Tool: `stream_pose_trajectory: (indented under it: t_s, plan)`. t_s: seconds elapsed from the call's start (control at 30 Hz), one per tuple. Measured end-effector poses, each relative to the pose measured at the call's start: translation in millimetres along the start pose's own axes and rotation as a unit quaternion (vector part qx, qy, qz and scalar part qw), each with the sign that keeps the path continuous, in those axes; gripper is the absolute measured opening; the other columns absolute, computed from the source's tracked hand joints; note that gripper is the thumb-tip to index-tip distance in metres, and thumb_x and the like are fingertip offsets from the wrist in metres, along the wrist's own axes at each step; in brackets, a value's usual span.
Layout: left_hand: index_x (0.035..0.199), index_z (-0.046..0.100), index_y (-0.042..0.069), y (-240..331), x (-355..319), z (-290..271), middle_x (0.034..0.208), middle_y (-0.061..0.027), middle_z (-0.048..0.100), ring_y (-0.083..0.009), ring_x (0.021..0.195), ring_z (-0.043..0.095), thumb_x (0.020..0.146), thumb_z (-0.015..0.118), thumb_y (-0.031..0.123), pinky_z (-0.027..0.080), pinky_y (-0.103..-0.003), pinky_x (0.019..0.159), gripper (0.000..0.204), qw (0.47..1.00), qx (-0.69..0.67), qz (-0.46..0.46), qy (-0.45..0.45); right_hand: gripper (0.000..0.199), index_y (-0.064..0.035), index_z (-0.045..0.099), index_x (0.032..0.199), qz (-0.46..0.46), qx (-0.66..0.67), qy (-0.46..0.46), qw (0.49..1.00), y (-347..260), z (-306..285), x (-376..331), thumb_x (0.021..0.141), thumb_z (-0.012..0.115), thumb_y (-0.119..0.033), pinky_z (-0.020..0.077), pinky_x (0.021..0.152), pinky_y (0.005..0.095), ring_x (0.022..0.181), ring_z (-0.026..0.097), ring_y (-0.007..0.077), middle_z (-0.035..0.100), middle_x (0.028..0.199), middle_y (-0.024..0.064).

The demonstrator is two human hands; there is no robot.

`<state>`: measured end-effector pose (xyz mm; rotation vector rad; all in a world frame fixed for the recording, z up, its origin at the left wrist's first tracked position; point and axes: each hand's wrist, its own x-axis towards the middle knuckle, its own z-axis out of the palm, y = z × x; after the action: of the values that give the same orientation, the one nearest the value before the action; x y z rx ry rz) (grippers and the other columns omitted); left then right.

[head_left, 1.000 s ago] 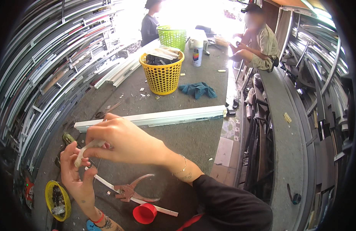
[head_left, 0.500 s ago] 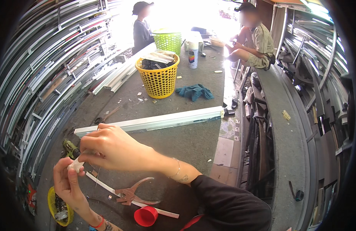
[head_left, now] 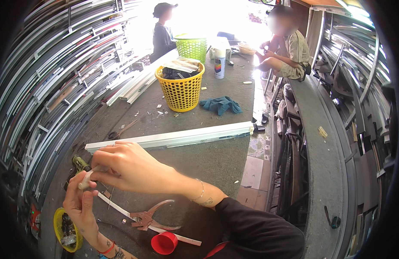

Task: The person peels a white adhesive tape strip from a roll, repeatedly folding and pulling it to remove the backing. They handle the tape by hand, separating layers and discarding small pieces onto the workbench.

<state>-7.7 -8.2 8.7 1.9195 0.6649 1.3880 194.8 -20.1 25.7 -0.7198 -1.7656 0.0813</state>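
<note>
Above the counter (head_left: 208, 164), we pinch the small pale piece (head_left: 84, 181) with our right hand (head_left: 126, 166) and grip its lower end with our left hand (head_left: 81, 205), perhaps to keep it steady, pliers (head_left: 142, 219) lying near, maybe for easy reach.
</note>
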Motion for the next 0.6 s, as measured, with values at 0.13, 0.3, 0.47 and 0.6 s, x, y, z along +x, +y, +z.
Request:
stream_pose_trajectory:
  t_s: [0.13,0.3,0.47,0.6]
  plan:
    - [0.117,0.059,-0.005,0.9,1.0,-0.7,0.103,-0.0095,0.062,-0.0095,0.085,0.059,0.095,0.056,0.015,0.051,-0.02,0.07,0.03,1.0,-0.016,-0.018,0.014,0.021,-0.0017,0.057,0.077,0.014,0.006,-0.025,1.0,1.6,-0.8,0.5,0.079,0.069,-0.019,0.0436,0.061,0.0393,0.064,0.057,0.0305,0.056,0.067,0.0099]
    - [0.113,0.06,-0.004,1.8,5.9,4.0,0.102,-0.0091,0.063,-0.0093,0.083,0.06,0.097,0.05,0.012,0.05,-0.021,0.07,0.025,0.996,0.055,-0.026,0.063,0.02,0.0008,0.057,0.078,-0.014,0.013,-0.019,1.0,3.2,6.8,2.8,0.077,0.067,-0.016,0.0474,0.065,0.043,0.071,0.061,0.0353,0.06,0.072,0.016]
    - [0.1,0.061,-0.004,-0.4,7.7,3.5,0.098,-0.0077,0.062,-0.0072,0.078,0.058,0.098,0.048,0.011,0.048,-0.02,0.066,0.021,0.988,0.107,0.032,0.106,0.017,-0.0001,0.057,0.079,0.003,0.024,-0.051,0.998,3.6,15.0,0.3,0.078,0.066,-0.014,0.0473,0.069,0.0423,0.072,0.061,0.0348,0.061,0.073,0.0147]
    - [0.095,0.061,-0.004,-6.7,7.6,-7.1,0.091,-0.0046,0.061,-0.0051,0.073,0.054,0.097,0.049,0.011,0.044,-0.019,0.062,0.02,0.991,0.074,-0.003,0.11,0.015,-0.0006,0.057,0.081,0.004,0.005,-0.049,0.999,5.8,23.9,-1.3,0.078,0.066,-0.013,0.0471,0.071,0.0418,0.074,0.062,0.0342,0.063,0.074,0.0135]
